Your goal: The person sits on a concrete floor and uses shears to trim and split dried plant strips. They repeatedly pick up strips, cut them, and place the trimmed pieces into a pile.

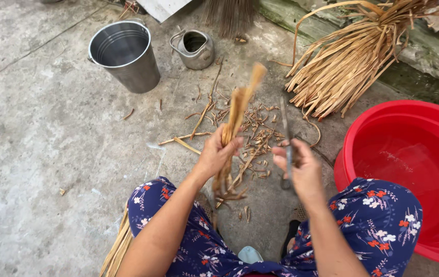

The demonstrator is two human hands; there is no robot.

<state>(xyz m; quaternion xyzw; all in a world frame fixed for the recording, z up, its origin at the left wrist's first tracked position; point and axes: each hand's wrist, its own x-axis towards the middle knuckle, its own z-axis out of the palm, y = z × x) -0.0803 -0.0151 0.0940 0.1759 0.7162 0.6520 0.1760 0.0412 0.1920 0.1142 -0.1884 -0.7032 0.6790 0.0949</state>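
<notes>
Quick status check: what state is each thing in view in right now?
Left hand: closed around a dried stalk, held upright.
Right hand: gripping a knife, blade pointing away.
Bucket: upright, looks empty.
Kettle: upright, lid off.
Red basin: holds water.
Bundle: lying on the ground.
Scraps: scattered on the concrete.

Steel bucket (125, 54) & kettle (195, 48) up top, red basin (409, 169) w/ water right.
</notes>
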